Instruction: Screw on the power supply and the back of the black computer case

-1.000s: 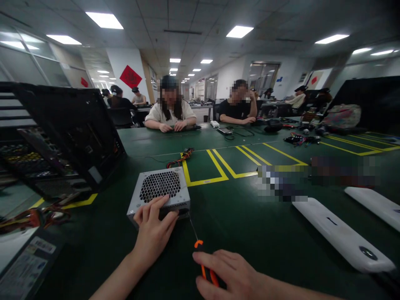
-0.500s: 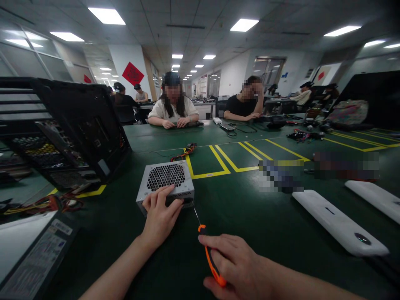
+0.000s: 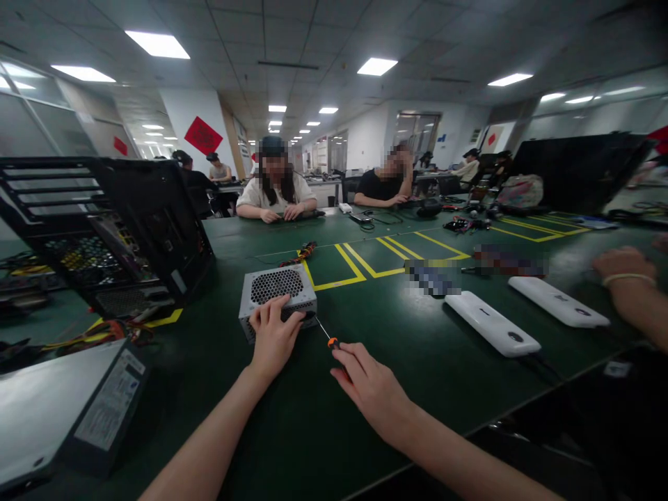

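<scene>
Look out from the box (image 3: pixel 252 300) on the table (image 3: pixel 313 431). The left hand (image 3: pixel 275 341) holds its 6 o'clock side. The screwdriver (image 3: pixel 333 343), in the right hand (image 3: pixel 373 379), points in at 4. Wires (image 3: pixel 306 255) lie behind at 1, the case (image 3: pixel 180 216) stands at 10, another box (image 3: pixel 52 410) is at 8, two packs (image 3: pixel 490 323) lie at 3.

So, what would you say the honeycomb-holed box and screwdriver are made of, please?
Honeycomb-holed box: probably sheet metal, dull grey, judging by flat, perforated faces. Screwdriver: shaft likely steel, thin and pale; handle perhaps plastic, judging by bright orange.
</scene>
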The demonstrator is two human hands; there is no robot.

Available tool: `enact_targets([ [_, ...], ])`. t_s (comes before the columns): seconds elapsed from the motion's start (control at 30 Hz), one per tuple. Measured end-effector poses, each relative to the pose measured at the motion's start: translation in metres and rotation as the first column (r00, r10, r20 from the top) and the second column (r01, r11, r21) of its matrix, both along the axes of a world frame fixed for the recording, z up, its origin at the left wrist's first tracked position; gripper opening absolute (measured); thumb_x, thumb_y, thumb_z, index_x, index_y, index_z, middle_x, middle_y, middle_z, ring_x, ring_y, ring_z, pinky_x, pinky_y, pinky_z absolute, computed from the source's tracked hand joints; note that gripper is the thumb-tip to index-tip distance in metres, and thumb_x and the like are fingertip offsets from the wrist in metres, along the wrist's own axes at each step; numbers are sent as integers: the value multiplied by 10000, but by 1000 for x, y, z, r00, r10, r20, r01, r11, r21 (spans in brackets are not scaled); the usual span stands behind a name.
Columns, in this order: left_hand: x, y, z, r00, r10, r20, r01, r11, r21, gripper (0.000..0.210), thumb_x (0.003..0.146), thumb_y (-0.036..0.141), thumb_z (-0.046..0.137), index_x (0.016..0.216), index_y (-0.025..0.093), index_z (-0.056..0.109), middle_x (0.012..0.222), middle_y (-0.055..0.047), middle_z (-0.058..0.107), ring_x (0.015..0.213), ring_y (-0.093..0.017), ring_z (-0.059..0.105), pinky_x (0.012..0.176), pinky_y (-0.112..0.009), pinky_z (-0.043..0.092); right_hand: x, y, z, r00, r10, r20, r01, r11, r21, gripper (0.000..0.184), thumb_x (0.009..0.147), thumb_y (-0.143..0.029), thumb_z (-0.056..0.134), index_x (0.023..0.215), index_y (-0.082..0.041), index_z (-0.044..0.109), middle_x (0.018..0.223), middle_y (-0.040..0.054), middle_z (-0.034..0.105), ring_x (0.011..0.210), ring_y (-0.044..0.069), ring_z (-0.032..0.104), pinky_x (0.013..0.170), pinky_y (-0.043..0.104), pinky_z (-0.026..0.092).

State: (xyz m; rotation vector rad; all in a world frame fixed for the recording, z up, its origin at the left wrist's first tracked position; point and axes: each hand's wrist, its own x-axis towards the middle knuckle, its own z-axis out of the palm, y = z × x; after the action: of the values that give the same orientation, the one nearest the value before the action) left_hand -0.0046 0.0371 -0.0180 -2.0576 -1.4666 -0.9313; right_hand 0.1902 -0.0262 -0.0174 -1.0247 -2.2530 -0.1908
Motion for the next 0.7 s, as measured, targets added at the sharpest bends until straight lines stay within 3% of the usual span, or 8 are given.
enact_targets([
  [0.13,-1,-1,1,1000,-5,8,5,1000,15,169,748,208,527,858,264,644,1154,-99,471,1086,-270,369,843,-453,268,-15,-8,5,964,-161,-210,111,966,-233,215,785,-137,496,999,-138,484,932,80,536,777,163,590,629,281,529],
  [0.3,-1,0,2,1000,-18,0,18,1000,22,167,747,211,526,852,258,647,1147,-109,476,1074,-282,376,826,-462,269,-20,-10,7,863,-280,-422,99,911,-401,155,777,-150,502,930,-177,500,902,53,564,829,178,581,720,335,498],
  [0.37,-1,0,2,1000,-26,6,26,999,22,165,745,210,528,848,258,647,1139,-109,479,1069,-284,376,823,-463,265,-18,-8,7,802,-346,-487,40,844,-535,118,807,-228,476,913,-183,499,870,42,580,757,159,591,652,301,501],
  [0.47,-1,0,2,999,-38,21,38,999,26,160,739,206,536,842,259,646,1131,-104,479,1065,-282,375,823,-463,258,-14,-5,5,721,-449,-528,-84,700,-709,174,843,-326,403,890,-177,480,772,21,591,571,115,565,489,237,461],
  [0.7,-2,0,-1,1000,-21,5,21,1000,17,159,744,208,529,846,255,640,1131,-103,470,1065,-282,368,825,-465,248,-20,-10,3,776,-412,-478,30,781,-624,192,703,-179,574,858,-195,463,871,28,552,783,164,555,681,313,447],
])
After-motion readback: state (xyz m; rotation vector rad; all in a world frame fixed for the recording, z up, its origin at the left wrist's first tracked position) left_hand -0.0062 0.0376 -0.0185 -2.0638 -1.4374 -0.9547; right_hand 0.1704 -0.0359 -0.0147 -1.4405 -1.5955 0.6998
